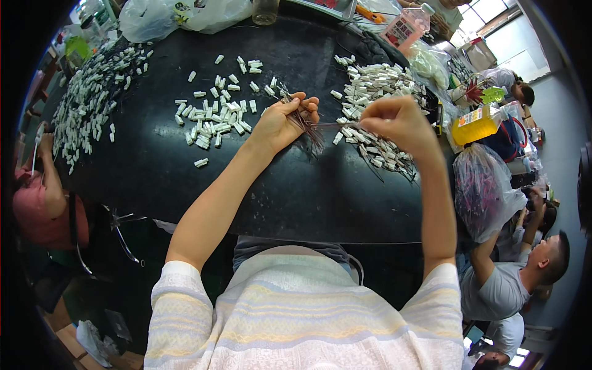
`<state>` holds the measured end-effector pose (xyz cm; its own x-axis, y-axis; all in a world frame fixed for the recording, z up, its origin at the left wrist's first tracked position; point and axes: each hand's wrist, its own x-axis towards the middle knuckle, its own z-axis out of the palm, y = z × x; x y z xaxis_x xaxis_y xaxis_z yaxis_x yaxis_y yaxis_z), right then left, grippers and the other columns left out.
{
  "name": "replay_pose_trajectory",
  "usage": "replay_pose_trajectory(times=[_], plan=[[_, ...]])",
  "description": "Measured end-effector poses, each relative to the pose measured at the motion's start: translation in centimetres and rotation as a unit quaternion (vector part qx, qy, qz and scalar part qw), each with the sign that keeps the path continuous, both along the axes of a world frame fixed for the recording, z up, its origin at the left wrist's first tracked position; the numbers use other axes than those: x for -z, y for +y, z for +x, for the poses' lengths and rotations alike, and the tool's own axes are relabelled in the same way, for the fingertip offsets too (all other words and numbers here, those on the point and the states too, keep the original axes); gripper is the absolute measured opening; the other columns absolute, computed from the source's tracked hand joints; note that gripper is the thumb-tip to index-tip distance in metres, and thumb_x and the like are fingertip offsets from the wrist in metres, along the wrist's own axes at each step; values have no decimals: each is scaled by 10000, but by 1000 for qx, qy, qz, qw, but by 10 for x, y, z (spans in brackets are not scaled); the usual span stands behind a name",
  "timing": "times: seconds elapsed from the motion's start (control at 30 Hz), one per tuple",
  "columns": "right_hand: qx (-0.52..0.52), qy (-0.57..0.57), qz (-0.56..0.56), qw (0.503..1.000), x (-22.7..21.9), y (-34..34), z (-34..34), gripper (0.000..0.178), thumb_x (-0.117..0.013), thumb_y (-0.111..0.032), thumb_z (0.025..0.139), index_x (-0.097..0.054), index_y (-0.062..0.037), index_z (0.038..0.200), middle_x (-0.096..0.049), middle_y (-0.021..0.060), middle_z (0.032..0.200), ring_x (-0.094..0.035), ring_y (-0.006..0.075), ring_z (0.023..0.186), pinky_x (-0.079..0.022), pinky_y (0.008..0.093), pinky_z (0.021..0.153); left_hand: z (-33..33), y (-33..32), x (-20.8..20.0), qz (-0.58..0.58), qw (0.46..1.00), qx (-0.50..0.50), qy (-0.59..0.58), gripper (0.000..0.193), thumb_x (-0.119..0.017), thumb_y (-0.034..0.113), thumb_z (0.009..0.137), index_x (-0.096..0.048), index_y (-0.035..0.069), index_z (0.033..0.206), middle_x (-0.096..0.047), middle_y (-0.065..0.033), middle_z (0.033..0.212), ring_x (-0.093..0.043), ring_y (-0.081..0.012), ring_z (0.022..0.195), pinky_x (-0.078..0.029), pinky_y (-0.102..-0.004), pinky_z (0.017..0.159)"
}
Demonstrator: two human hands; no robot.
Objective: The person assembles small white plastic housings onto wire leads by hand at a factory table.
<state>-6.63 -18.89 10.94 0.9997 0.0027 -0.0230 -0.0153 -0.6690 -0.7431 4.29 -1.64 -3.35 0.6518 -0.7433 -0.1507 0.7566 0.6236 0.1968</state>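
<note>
1. Brown wires (pixel 305 124) lie bunched in the left hand (pixel 279 124), fingers curled around them; the upturned hold presumably keeps their ends within the other hand's reach.
2. At three o'clock from it, the right hand (pixel 398 122), blurred, appears to pinch a thin strand (pixel 333 124) stretched between the hands; how firmly, I cannot tell.
3. Wired white connectors (pixel 379 80) heap at two to three o'clock, partly hidden by the right hand, probably placed there for a short reach.
4. Scattered white connectors (pixel 229 117) lie at nine o'clock on the black table (pixel 296 197); a farther heap (pixel 92 102) lies beyond.
5. A pink bottle (pixel 407 28) at two o'clock and a yellow bottle (pixel 476 126) at three crowd the right side.
</note>
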Motion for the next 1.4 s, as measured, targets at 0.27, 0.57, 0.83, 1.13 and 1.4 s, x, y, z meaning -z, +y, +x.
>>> replay_pose_trajectory(times=[0.27,0.57,0.83,1.13,1.4], plan=[[-247,112,-231,934,-2,11,99,165,-647,-126,600,-640,18,680,-583,58,578,-533,122,525,-418,269,488,0,0,-8,61,980,123,-147,157,-414,96,914,-506,14,1011,-562,-180,1017,-578,-281,945,-489,-432,846],[-175,-6,-226,958,35,30,101,152,-615,-92,588,-645,-4,708,-609,96,620,-610,217,635,-462,305,563,-7,3,-12,59,979,125,-148,165,-432,109,915,-498,-11,1007,-551,-89,823,-557,-174,743,-482,-427,826],[110,-269,117,950,84,38,28,224,-574,-189,825,-603,-2,945,-610,122,953,-607,205,788,-473,315,692,5,8,-15,3,992,39,-119,54,-420,28,900,-473,33,894,-431,-19,680,-359,-83,545,-373,-249,575],[154,27,821,549,95,64,-20,408,-289,-295,931,-555,11,967,-589,150,974,-574,262,919,-443,430,842,-59,-19,-84,92,962,-50,-252,87,-434,47,899,-489,1,949,-495,-75,728,-437,-114,590,-425,-277,558],[144,-61,898,412,68,77,-17,286,-326,-176,919,-548,-5,862,-569,55,774,-571,159,756,-468,288,736,-94,-31,-108,219,821,-137,-509,207,-580,79,827,-495,6,1002,-471,0,615,-414,-55,520,-351,-190,480]])
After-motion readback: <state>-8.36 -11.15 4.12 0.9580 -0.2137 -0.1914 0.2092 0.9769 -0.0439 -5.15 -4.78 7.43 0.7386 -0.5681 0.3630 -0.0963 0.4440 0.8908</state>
